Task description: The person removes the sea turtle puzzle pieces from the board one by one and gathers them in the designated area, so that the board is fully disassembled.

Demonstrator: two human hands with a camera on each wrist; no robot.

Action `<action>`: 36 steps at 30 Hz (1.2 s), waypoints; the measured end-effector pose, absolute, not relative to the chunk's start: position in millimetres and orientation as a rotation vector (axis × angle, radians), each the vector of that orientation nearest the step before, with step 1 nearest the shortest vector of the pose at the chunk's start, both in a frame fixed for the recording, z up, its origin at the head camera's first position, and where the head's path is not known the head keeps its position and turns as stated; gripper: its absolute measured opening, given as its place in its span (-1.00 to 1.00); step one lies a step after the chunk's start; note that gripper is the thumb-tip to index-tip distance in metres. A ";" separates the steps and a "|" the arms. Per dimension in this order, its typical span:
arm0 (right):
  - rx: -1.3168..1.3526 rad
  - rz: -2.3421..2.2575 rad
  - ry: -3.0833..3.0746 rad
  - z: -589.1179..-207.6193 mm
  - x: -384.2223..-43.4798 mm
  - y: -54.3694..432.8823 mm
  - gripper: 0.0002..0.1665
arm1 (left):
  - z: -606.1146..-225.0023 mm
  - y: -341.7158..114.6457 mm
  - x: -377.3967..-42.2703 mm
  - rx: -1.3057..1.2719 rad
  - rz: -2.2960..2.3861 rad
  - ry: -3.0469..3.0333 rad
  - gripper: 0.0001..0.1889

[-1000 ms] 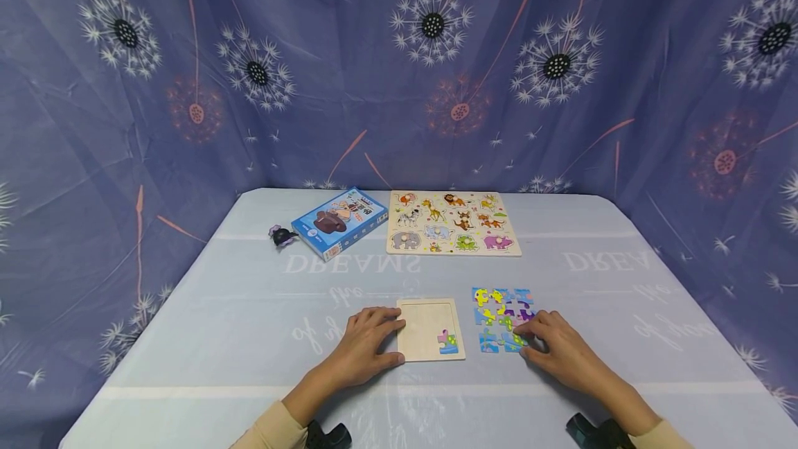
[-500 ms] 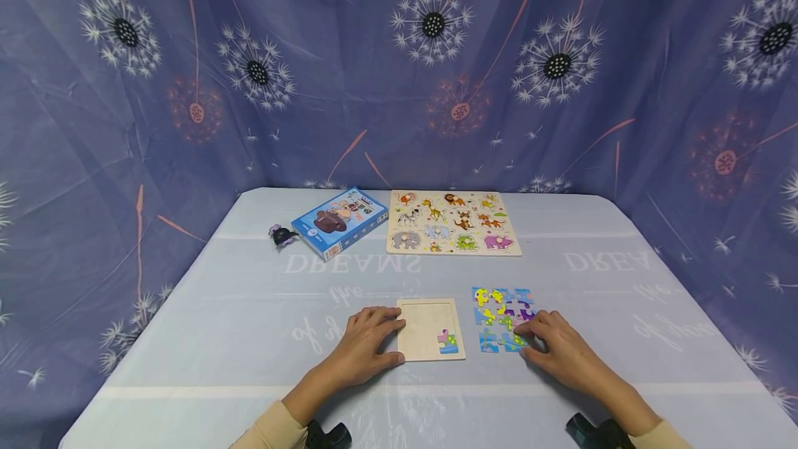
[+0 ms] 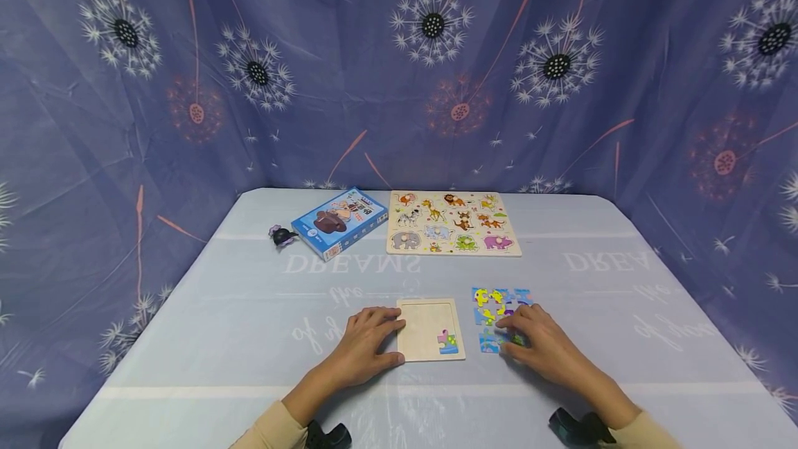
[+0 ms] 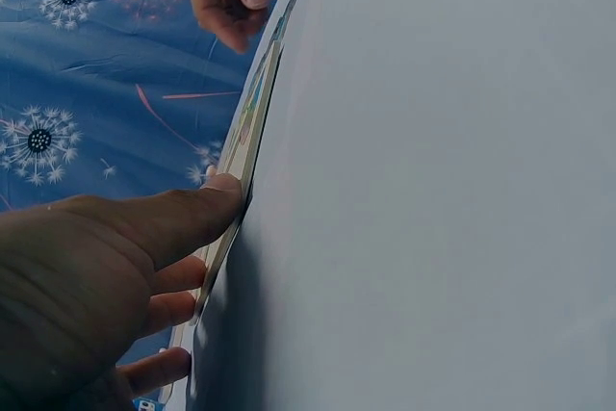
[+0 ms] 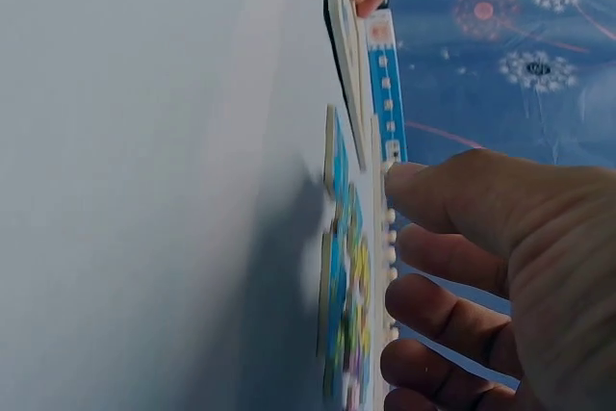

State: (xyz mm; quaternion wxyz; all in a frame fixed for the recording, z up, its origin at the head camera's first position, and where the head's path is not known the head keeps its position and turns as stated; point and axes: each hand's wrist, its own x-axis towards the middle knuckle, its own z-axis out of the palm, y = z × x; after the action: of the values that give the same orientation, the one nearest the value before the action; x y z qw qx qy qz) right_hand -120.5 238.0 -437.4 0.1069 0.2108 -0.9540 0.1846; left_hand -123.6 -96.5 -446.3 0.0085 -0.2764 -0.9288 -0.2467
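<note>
My left hand rests at the left edge of a small square wooden puzzle tray, thumb and fingers touching its rim. In the tray's near right corner lie joined jigsaw pieces, pink, green and blue. My right hand is over the loose jigsaw pieces to the right of the tray and hides some of them. In the right wrist view its thumb and bent fingers stand apart, with nothing seen between them; the pieces lie flat on the table below.
A wooden animal peg puzzle lies at the back of the table. Left of it are a blue box and a small black and purple item. A blue dandelion-print curtain hangs behind.
My right hand has moved left across the loose pieces, rising a little from the near right ones and covering more of them. My left hand and the tray stay in place.
</note>
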 end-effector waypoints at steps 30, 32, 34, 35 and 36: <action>0.856 0.431 -2.776 -440.6 -138.2 172.9 -0.59 | -446.2 -96.2 -124.9 -0.862 -0.772 -2.901 -0.43; 0.859 0.431 -2.780 -441.2 -138.4 171.9 -0.59 | -446.3 -96.3 -124.7 -0.862 -0.772 -2.902 -0.43; 0.862 0.431 -2.779 -442.2 -138.7 171.5 -0.59 | -446.5 -96.4 -124.6 -0.859 -0.773 -2.905 -0.43; 0.864 0.432 -2.775 -442.7 -139.1 171.2 -0.60 | -446.6 -96.5 -124.5 -0.857 -0.774 -2.907 -0.43; 0.866 0.432 -2.768 -443.3 -139.5 171.0 -0.60 | -446.7 -96.5 -124.4 -0.855 -0.776 -2.909 -0.43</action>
State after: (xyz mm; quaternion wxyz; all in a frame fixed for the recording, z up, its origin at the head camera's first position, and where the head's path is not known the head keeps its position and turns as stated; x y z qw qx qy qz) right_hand -139.5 171.0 -443.3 0.1043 0.2935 -0.9389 0.1466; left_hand -124.4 -96.5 -446.7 0.0058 -0.2732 -0.9294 -0.2480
